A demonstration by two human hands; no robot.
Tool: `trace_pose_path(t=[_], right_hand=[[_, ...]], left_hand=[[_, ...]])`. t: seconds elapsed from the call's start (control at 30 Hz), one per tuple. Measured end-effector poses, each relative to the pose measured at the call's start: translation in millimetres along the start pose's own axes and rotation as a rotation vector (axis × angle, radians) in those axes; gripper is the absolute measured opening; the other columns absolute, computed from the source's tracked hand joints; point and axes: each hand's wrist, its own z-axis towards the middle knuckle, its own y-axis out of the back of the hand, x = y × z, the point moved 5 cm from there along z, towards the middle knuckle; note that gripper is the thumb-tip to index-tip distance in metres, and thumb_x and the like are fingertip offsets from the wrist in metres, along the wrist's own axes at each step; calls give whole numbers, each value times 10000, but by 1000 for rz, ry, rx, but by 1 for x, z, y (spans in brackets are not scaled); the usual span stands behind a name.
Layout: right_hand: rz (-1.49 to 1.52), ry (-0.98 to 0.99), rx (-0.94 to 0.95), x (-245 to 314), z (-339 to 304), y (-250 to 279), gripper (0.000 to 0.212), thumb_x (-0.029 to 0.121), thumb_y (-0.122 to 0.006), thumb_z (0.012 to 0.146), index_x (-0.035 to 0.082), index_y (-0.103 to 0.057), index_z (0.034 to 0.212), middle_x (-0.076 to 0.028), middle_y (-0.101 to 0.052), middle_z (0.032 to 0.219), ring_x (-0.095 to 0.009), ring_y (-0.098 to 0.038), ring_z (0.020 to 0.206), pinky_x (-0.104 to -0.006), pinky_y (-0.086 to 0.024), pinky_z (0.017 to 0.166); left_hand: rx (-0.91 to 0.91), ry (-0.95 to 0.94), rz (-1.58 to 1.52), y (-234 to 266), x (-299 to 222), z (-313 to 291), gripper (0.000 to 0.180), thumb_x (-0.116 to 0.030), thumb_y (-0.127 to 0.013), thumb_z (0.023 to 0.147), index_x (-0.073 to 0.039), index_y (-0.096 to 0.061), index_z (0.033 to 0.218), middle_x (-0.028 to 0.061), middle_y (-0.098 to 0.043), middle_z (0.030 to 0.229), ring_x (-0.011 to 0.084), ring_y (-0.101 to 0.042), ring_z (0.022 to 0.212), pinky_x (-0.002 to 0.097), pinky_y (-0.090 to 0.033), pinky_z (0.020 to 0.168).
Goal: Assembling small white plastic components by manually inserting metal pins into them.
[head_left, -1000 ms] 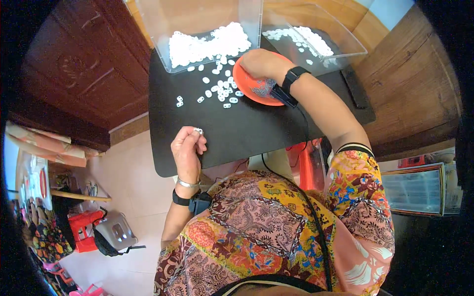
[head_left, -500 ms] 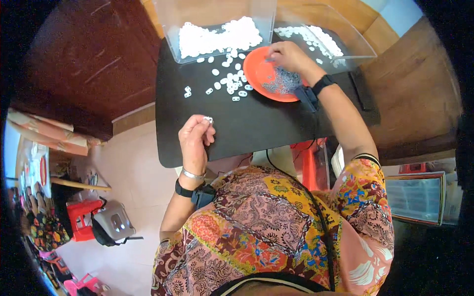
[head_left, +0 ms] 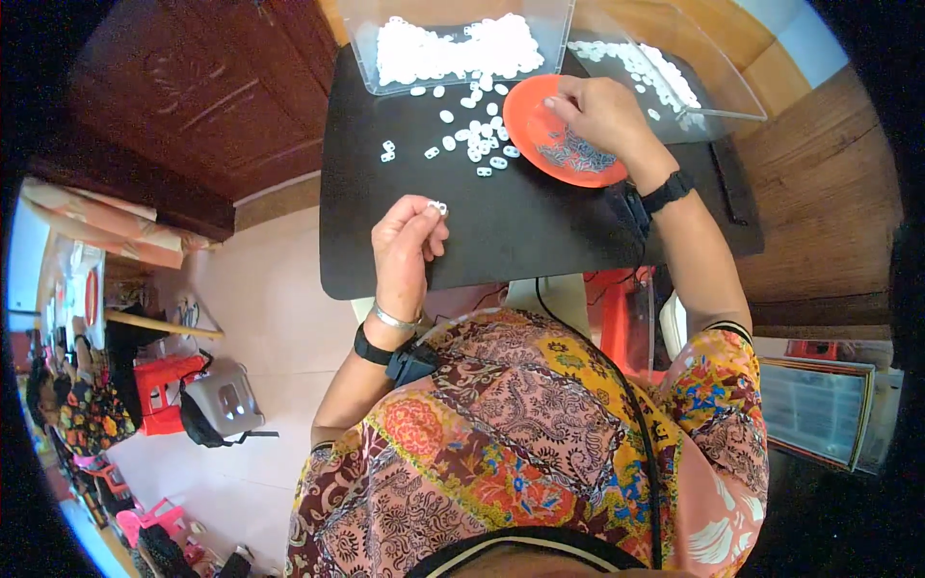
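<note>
Between the thumb and fingers of my left hand (head_left: 407, 236) is a small white plastic piece (head_left: 439, 207), held just above the near left part of the dark table. My right hand (head_left: 609, 116) is over an orange plate (head_left: 523, 108), its thumb and fingers pressed together. Whatever lies in that pinch is too small to make out. Small grey metal pieces (head_left: 575, 152) are heaped in the plate below it. Left of the plate, white oval pieces with holes (head_left: 474, 140) lie scattered, and a small pair (head_left: 387, 151) sits further left.
A clear plastic bin (head_left: 559, 60) with many white pieces (head_left: 453, 56) stands at the far edge. Right of it, a second clear container (head_left: 737, 96) holds more. A dark thin bar (head_left: 727, 183) lies along the table's right side. A black cable (head_left: 617, 371) crosses my front.
The whole view has shifted, with the table appearing further up and right. My right fingertips have come slightly nearer within the plate. My left hand keeps its hold on the white piece.
</note>
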Motion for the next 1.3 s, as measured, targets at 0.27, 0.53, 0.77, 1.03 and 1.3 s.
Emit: trace_pose_path(t=[0.27,0.53,0.77,1.03,1.3], right_hand=[[709,112,93,54,-23,-22,136,165,-568,869,37,-607,842,-29,-579,685,-110,-564,647,-265,-444,592],[928,157,348,115,-39,-48,187,193,-577,835,17,-631,869,-63,-633,706,-145,-598,660,-286,-467,618],[903,195,396,121,-37,-50,182,194,-580,826,24,-637,860,-77,-634,698,-155,-594,641,-290,-463,608],[759,274,308,121,-39,-49,180,218,-598,806,46,-636,840,-112,-631,693,-222,-612,626,-329,-468,590],[680,314,256,125,-43,-49,128,137,-595,799,12,-621,814,-94,-606,639,-183,-578,570,-295,-450,564]], left_hand=[[2,22,-34,2,12,0,139,-126,-510,894,-78,-577,782,-28,-556,626,20,-437,521,174,-297,474],[34,1,10,-2,14,1,130,-131,-507,907,-72,-560,804,-26,-540,655,23,-439,546,166,-325,493],[36,20,11,-1,15,0,121,-120,-511,909,-57,-563,821,-17,-532,671,30,-444,570,173,-351,511],[6,30,112,-2,16,-1,133,-112,-503,908,-44,-571,816,-22,-521,655,33,-437,567,184,-351,504],[-41,-38,174,-2,16,-3,140,-107,-520,894,-28,-575,792,-20,-525,628,38,-441,547,194,-350,486]])
